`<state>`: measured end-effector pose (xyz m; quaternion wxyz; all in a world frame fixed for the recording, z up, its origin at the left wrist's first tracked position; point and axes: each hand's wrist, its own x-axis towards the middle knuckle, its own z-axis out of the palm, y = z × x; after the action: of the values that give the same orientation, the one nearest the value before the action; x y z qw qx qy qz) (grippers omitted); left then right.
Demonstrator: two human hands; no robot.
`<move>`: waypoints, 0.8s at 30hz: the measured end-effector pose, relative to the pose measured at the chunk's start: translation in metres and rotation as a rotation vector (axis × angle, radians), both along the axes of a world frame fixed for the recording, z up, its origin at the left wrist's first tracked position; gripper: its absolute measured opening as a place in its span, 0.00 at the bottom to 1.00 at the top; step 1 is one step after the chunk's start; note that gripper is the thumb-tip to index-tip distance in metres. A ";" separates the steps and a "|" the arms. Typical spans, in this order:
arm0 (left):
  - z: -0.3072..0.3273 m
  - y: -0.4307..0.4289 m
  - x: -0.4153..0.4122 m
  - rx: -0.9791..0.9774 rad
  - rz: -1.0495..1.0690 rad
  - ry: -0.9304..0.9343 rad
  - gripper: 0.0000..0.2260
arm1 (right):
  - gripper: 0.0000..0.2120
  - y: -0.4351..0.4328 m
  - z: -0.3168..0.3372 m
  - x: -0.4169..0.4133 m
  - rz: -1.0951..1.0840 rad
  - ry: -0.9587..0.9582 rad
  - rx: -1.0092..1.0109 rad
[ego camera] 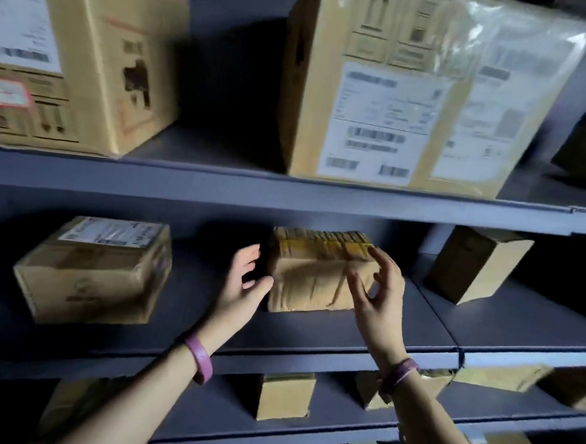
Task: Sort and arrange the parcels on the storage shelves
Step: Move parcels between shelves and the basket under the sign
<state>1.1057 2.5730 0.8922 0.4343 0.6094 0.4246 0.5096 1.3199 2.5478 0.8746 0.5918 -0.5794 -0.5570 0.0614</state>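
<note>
Centre of the frame, middle level: a squat brown parcel wrapped in yellowish tape (312, 278) sits on the dark grey metal shelf (312, 329), and both hands flank it. The left hand (246, 284) is at its left face, fingers apart and relaxed, the thumb at the lower corner; whether it actually touches, I cannot tell. The right hand (379, 295) is spread across the parcel's right end, fingertips up at the top edge, nothing clamped. This looks like the step of taking or squaring up this one parcel. The next move calls for both palms to press in on the end faces, then a slide or a lift. There is room either way: the cardboard box with a white label (93, 271) at centre left stands well apart, as does the small plain carton (474, 267) at right.
</note>
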 end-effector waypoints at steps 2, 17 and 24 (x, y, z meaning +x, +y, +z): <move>-0.009 0.002 0.024 -0.060 0.064 -0.008 0.24 | 0.26 0.008 -0.015 0.030 0.010 0.044 -0.103; -0.037 0.033 0.041 -0.286 0.317 -0.156 0.23 | 0.31 -0.003 -0.035 0.037 0.271 -0.221 0.041; -0.049 0.038 0.044 -0.335 0.432 -0.255 0.18 | 0.32 -0.026 -0.037 0.019 0.272 -0.384 0.164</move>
<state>1.1500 2.6113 0.8437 0.4599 0.3559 0.5647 0.5856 1.3388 2.5218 0.8372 0.5063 -0.4500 -0.7355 -0.0162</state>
